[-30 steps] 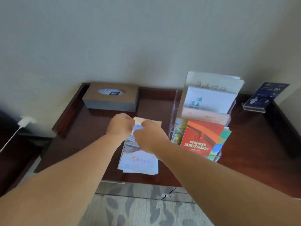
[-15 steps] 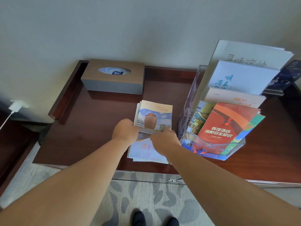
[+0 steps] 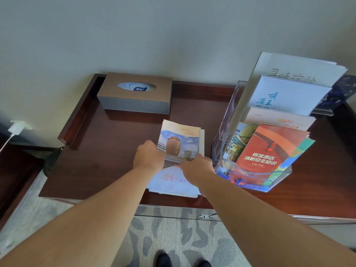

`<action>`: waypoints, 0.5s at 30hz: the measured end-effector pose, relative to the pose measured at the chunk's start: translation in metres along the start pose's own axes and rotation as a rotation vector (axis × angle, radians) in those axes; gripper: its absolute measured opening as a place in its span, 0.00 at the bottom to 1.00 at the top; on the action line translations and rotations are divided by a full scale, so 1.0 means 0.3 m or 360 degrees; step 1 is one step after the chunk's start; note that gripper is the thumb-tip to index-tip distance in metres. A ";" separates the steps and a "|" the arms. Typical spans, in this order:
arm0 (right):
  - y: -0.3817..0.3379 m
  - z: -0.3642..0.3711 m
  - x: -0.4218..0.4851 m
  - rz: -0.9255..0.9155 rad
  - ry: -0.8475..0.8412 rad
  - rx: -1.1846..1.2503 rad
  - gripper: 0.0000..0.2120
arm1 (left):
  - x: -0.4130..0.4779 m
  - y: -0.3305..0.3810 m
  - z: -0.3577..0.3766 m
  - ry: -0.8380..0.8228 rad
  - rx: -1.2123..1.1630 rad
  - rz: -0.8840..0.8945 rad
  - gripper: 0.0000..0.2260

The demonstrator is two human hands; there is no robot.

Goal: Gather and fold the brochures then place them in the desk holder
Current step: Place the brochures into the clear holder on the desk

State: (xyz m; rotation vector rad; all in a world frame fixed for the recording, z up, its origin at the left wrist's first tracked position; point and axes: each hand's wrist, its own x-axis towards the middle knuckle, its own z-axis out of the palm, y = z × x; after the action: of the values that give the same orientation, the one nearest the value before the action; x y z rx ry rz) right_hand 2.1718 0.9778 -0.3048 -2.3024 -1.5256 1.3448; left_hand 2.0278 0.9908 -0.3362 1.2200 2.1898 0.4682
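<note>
head view, looking down on a dark wood desk (image 3: 107,155) set against a pale wall. brochures (image 3: 179,143) lie in a loose stack on the desk near its front edge, just left of the desk holder (image 3: 224,130); cannot tell whether they touch it. the top sheet shows a brown jar under a blue sky, and a pale sheet with orange characters sticks out below it toward the person. left hand (image 3: 149,157) is at the stack's left edge, fingers curled round that edge, gripping. right hand (image 3: 197,166) is at the lower right edge, fingers bent onto the top sheet and pinching it; the thumb is hidden under the hand. the desk holder is clear plastic, tiered and upright, with a red leaflet (image 3: 269,151) in the front pocket and white booklets (image 3: 289,93) in the tiers behind. tissue box (image 3: 134,97) sits at the back left of the desk, well apart from the stack. white charger (image 3: 17,128) is plugged in at the far left wall. shoes (image 3: 163,259) stand on patterned carpet below.
</note>
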 end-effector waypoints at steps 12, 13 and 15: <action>0.013 0.017 -0.002 -0.0255 -0.0069 -0.0286 0.26 | 0.006 -0.018 0.001 -0.0001 -0.0153 -0.0193 0.10; 0.016 0.019 -0.005 -0.0285 -0.0061 -0.0321 0.27 | 0.011 -0.019 0.001 -0.0006 -0.0160 -0.0221 0.11; 0.020 0.019 -0.008 -0.0316 -0.0045 -0.0373 0.30 | 0.017 -0.019 0.002 -0.0047 -0.0198 -0.0267 0.12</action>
State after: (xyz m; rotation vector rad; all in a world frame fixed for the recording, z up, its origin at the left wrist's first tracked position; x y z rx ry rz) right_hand 2.1719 0.9710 -0.3096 -2.1876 -1.9564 1.2118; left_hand 2.0224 0.9921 -0.3415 0.9629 2.1810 0.5048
